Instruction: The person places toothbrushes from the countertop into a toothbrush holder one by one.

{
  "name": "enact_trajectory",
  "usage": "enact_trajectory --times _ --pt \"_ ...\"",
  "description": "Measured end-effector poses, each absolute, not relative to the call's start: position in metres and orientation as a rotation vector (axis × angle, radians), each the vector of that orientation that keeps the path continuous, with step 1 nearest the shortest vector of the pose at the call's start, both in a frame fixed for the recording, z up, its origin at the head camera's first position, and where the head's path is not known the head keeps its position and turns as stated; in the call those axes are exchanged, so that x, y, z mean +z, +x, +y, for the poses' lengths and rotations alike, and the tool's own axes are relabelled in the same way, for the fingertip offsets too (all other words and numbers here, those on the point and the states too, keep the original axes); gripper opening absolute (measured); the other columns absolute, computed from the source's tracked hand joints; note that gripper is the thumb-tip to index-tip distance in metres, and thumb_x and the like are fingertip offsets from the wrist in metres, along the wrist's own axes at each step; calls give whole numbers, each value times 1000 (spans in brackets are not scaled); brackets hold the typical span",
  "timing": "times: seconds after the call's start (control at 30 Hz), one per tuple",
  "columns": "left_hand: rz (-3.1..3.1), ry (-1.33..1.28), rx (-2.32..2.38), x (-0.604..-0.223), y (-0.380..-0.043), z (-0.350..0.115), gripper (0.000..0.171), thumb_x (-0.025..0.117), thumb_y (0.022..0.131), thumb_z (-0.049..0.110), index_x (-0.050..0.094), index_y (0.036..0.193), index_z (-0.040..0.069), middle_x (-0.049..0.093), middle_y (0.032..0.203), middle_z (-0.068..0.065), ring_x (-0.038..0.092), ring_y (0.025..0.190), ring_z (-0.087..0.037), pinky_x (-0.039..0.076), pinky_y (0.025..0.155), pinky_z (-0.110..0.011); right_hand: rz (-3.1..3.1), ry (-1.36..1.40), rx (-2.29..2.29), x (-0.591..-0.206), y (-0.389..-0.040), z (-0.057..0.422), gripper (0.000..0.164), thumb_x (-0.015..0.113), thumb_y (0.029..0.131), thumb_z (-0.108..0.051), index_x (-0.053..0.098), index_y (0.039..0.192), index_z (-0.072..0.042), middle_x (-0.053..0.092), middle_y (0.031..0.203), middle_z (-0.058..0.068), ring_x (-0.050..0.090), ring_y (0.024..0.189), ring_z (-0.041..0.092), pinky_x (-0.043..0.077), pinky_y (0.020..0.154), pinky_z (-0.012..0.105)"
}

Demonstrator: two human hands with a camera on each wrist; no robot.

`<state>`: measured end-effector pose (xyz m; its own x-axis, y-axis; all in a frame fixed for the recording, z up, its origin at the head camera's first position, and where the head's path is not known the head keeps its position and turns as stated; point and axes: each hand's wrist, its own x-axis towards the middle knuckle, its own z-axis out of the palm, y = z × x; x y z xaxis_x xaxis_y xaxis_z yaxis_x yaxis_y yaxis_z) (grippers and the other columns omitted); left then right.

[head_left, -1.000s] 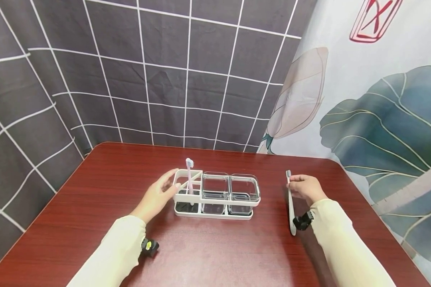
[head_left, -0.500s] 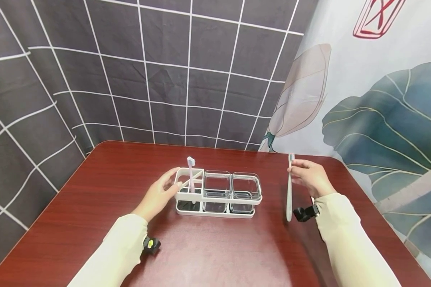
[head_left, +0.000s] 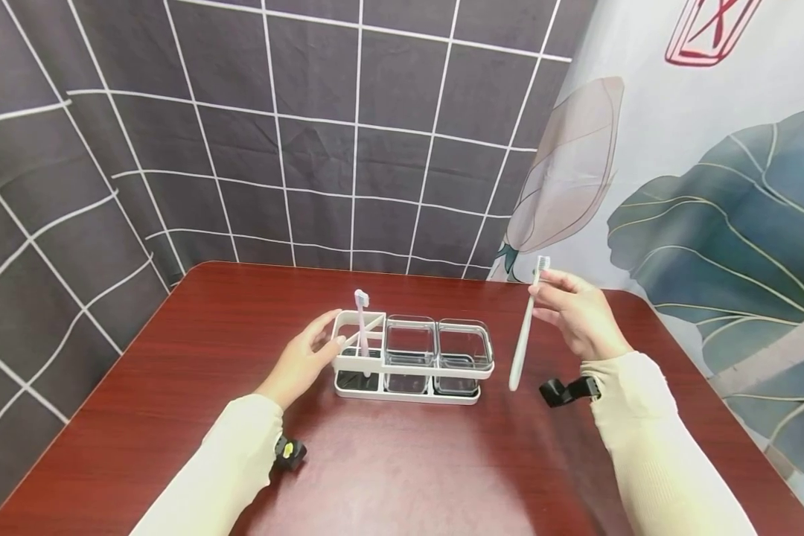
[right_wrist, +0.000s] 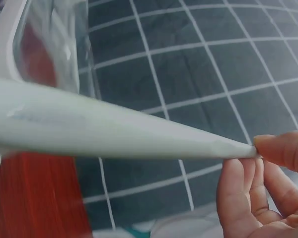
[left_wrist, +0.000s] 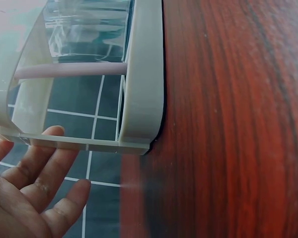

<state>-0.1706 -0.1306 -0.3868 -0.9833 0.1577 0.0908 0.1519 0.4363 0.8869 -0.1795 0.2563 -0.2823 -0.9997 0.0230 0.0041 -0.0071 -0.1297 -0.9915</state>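
Observation:
My right hand (head_left: pixel 581 316) pinches a pale green-white toothbrush (head_left: pixel 521 346) near its neck, bristles up and handle slanting down to the left. In the right wrist view its thick handle (right_wrist: pixel 114 129) stretches left from the thumb and fingertips. With thumb and fingers, my left hand (head_left: pixel 298 366) grips the left end of a white toothbrush holder (head_left: pixel 409 371) on the table. A pink toothbrush (head_left: pixel 363 331) stands upright in the holder's divided left section. To its right, two clear cups (head_left: pixel 410 342) sit side by side in the frame.
The holder stands on a dark red wooden table (head_left: pixel 388 461). A grey curtain (head_left: pixel 308 149) with a white grid hangs behind it, and a leaf-patterned white curtain (head_left: pixel 643 149) hangs at the right.
My right hand has raised the pale toothbrush off the table and brought its handle end left, towards the holder, tilting it. The left hand has kept its grip on the holder.

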Motion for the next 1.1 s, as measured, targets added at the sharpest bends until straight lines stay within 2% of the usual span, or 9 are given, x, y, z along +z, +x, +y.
enact_trajectory --times 0.17,0.4,1.1 --pt "2649 278 1645 -387 -171 -130 54 59 95 26 41 146 20 48 143 -16 47 129 -37 38 104 -55 -1946 32 2417 -278 -177 243 21 60 91 1 66 95 -19 62 94 -6 63 78 8 55 72 21" --pt "2645 268 1645 -389 -172 -129 55 59 95 28 41 146 18 49 142 -16 47 130 -36 37 105 -56 -1811 86 2463 -275 -176 225 21 57 92 3 66 96 -15 60 91 -2 62 76 9 55 70 22" --pt "2626 263 1656 -387 -171 -130 56 60 95 28 40 147 17 46 145 -17 44 132 -38 34 106 -57 -1615 84 2481 -263 -178 174 29 51 92 10 64 94 -16 61 79 -4 61 69 7 54 64 22"
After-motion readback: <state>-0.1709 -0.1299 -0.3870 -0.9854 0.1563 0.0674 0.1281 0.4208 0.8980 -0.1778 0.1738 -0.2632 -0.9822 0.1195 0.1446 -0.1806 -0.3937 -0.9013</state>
